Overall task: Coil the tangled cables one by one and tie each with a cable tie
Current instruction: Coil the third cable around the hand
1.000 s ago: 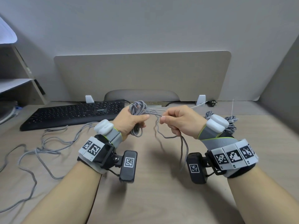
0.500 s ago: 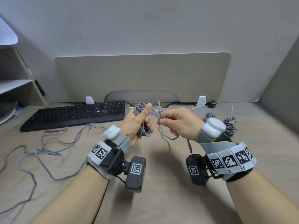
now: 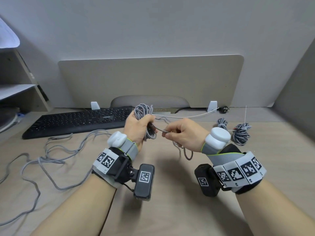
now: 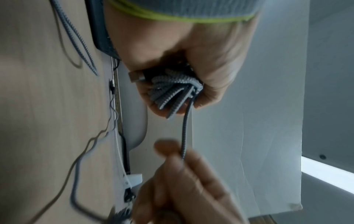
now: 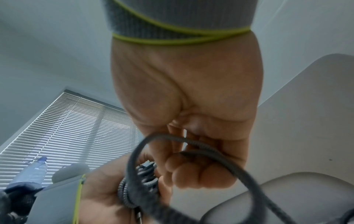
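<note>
We see the left hand (image 3: 139, 127) raised above the light wooden tabletop (image 3: 170, 210), its fingers curled round a bundle of coiled grey braided cable (image 3: 143, 110). Just beside it, the right hand (image 3: 185, 134) pinches the cable's free strand (image 4: 184, 136) between thumb and fingers, the strand running taut between both hands. The loose tail (image 3: 186, 155) hangs below the right hand. Two coiled grey cables (image 3: 241, 133) lie on the tabletop further right.
</note>
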A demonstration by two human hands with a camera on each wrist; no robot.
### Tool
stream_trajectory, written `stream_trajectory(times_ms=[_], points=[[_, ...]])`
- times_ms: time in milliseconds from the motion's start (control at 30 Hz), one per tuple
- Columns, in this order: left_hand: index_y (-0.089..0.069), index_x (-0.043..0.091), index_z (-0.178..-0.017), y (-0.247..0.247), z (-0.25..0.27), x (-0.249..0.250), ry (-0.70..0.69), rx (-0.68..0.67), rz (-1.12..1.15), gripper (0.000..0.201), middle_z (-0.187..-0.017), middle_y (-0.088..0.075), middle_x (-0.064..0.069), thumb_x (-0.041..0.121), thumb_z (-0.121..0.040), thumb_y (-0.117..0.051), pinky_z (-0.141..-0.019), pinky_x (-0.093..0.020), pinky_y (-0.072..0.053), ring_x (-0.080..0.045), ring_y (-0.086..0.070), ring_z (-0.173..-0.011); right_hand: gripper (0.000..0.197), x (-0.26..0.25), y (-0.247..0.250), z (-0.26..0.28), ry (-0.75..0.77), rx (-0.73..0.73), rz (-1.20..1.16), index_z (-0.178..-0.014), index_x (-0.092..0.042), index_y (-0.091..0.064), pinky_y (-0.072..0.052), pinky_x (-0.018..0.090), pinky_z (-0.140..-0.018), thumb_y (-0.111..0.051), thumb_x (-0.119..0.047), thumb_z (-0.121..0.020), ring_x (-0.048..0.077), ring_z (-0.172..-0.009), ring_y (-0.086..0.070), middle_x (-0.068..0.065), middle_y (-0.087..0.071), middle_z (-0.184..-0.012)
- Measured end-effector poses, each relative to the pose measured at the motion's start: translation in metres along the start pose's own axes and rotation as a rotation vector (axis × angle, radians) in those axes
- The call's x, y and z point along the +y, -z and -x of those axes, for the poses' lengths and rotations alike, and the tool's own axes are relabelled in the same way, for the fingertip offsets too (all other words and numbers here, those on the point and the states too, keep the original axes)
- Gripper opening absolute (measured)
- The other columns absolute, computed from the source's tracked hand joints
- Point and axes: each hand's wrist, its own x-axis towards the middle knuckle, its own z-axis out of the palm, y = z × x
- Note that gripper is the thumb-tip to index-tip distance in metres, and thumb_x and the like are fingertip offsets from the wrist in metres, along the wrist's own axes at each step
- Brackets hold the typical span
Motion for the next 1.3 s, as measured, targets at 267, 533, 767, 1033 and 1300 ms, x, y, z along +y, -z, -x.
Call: stream_trajectory(times_ms=[267,533,767,1033,1300], points=[[-0.048,0.005,-0.069,0.033,-0.023,0.023,-0.003,0.119,0.315,0.02,-0.05,-0.056,-0.006,-0.008,-0.084,-0.051,-0.06,-0.033,-0.053,-0.018,-0.061,-0.047,0.018,0.015,0.008,-0.001,-0.102,0.035,-0.022,-0.092,-0.016,-0.066,-0.045,0.027,-0.059,-0.055,-0.003,-0.085,0.018,-0.065,-0.052,0.001,-0.058,-0.071],[-0.035,0.017,-0.061,0.059,-0.032,0.035,-0.01,0.093,0.34,0.037,-0.054,-0.034,0.002,0.001,-0.089,-0.053,-0.045,-0.022,-0.031,-0.011,-0.029,-0.042,0.011,0.024,0.017,-0.003,-0.133,0.045,-0.051,-0.095,-0.013,-0.068,-0.047,0.03,-0.061,-0.063,-0.008,-0.086,0.02,-0.068,-0.057,-0.001,-0.065,-0.079],[-0.036,0.015,-0.061,0.066,-0.037,0.033,-0.053,0.143,0.28,0.036,-0.053,-0.036,0.0,-0.003,-0.087,-0.054,-0.043,-0.021,-0.03,-0.012,-0.029,-0.041,0.017,0.021,0.018,-0.004,-0.125,0.134,-0.058,-0.085,-0.014,-0.06,-0.039,0.025,-0.057,-0.073,-0.026,-0.084,0.015,-0.063,-0.051,-0.004,-0.056,-0.069],[-0.034,0.017,-0.062,0.069,-0.038,0.025,-0.093,0.177,0.141,0.037,-0.057,-0.031,-0.005,-0.006,-0.083,-0.054,-0.04,-0.022,-0.031,-0.014,-0.028,-0.039,0.027,0.015,0.027,0.001,-0.121,0.196,-0.11,-0.084,-0.011,-0.054,-0.052,0.043,-0.06,-0.075,-0.028,-0.082,0.022,-0.062,-0.058,0.002,-0.059,-0.068],[-0.033,0.016,-0.072,0.083,-0.047,0.024,-0.121,0.188,0.123,0.032,-0.055,-0.034,-0.002,-0.004,-0.077,-0.058,-0.041,-0.023,-0.031,-0.014,-0.028,-0.039,0.043,0.016,0.025,0.004,-0.147,0.149,-0.054,-0.068,-0.02,-0.039,-0.036,0.031,-0.059,-0.074,-0.04,-0.08,0.019,-0.061,-0.046,0.002,-0.05,-0.065]])
